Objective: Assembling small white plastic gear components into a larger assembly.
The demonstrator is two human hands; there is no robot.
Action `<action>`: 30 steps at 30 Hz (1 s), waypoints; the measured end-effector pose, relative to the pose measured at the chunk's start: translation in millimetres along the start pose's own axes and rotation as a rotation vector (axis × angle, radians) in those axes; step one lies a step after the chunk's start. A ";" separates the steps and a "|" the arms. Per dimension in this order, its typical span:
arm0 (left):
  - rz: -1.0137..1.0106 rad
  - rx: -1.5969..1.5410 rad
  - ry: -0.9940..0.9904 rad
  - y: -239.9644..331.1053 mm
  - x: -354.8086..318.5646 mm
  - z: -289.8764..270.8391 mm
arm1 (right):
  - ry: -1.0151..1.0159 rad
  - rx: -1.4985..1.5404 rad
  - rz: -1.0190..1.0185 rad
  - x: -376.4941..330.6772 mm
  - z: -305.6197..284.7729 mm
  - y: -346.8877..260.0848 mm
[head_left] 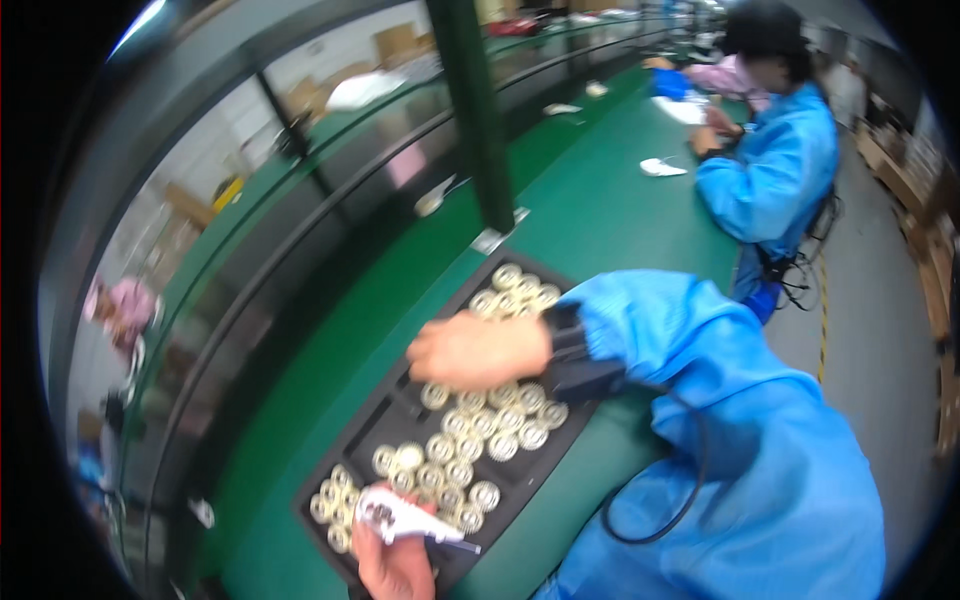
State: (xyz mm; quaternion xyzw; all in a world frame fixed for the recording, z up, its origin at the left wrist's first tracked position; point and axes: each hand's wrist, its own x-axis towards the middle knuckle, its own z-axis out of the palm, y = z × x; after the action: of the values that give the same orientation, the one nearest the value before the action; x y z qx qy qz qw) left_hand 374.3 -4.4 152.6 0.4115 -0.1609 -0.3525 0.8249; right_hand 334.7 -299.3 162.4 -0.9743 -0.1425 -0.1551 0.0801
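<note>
My left hand [396, 568] is at the bottom, closed around a white teardrop-shaped plastic housing [405, 518]. Small dark parts show inside the housing, and a thin grey tip sticks out at its right end. Beneath it lies a black tray [378, 428] with several round cream-coloured toothed wheels [504, 445] in its compartments. My right hand [480, 352] reaches across the tray's far half, just above the wheels, with its fingers curled together. Whatever those fingers hold, if anything, is hidden. A dark band wraps the right wrist, and a cable hangs from it.
The tray rests on a long green belt or worktop [580, 225]. A green post [470, 120] rises beyond the tray, beside a dark rail [330, 205]. Further along lies another white part [662, 168]. A co-worker in blue [775, 165] sits at the far right.
</note>
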 end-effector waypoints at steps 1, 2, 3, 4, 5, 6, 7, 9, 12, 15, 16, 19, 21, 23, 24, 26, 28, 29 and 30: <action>-0.050 -0.067 0.014 3.4 -2.0 -2.0 | -0.002 0.032 0.011 1.0 1.6 -1.5; -0.062 -0.064 0.027 4.8 -1.5 1.8 | -0.048 0.074 0.087 2.0 0.5 -5.3; -0.069 -0.054 0.058 6.4 -2.7 4.3 | -0.126 0.097 0.120 2.3 -6.0 -9.3; -0.065 -0.061 0.072 6.4 -2.9 6.8 | -0.121 0.118 0.143 -1.1 -3.7 -8.9; -0.064 -0.072 0.042 7.5 -2.5 10.3 | -0.117 0.142 0.161 -4.5 -2.1 -7.5; -0.077 -0.090 0.017 7.1 -0.6 10.5 | -0.113 0.138 0.176 -7.9 -1.5 -4.9; -0.084 -0.109 -0.003 7.0 1.0 10.9 | -0.114 0.149 0.181 -8.7 -4.5 -4.2; -0.094 -0.124 -0.012 7.3 3.6 12.5 | -0.115 0.158 0.187 -10.3 -5.0 -2.4; -0.091 -0.114 -0.058 9.0 6.2 14.8 | -0.038 0.183 0.172 -7.6 -2.3 -0.4; -0.079 -0.131 -0.055 9.3 3.4 13.7 | 0.132 0.342 0.226 -2.1 -8.4 -8.0; -0.086 -0.143 -0.060 9.5 3.5 13.5 | 0.189 0.487 0.176 -1.0 -12.3 -12.4; -0.068 -0.115 -0.063 10.3 2.7 14.1 | 0.226 0.680 0.016 4.3 -12.8 -26.2; -0.089 -0.121 -0.075 11.5 2.3 14.3 | 0.257 0.759 -0.030 10.0 -6.6 -39.5; -0.086 -0.118 -0.081 10.7 2.1 12.0 | 0.219 0.821 -0.072 12.0 -8.4 -52.5; -0.087 -0.114 -0.085 9.9 2.7 11.4 | 0.226 0.826 -0.099 12.7 -7.2 -56.7; -0.076 -0.097 -0.030 8.1 1.4 11.6 | 0.231 0.839 -0.122 12.8 -9.1 -63.4; -0.080 -0.073 0.003 8.5 1.5 12.9 | 0.166 0.918 -0.074 10.5 -12.5 -66.4; -0.081 -0.074 0.010 9.7 1.9 14.9 | 0.161 0.924 -0.075 10.5 -9.6 -66.5; -0.087 -0.072 -0.041 11.4 2.1 18.0 | 0.193 0.940 -0.077 10.6 -4.7 -66.2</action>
State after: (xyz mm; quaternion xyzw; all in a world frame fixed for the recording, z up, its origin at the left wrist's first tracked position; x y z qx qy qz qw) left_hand 370.9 -11.3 172.5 0.3808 -0.1467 -0.4020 0.8197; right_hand 323.0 -234.9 177.7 -0.8079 -0.2250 -0.1663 0.5187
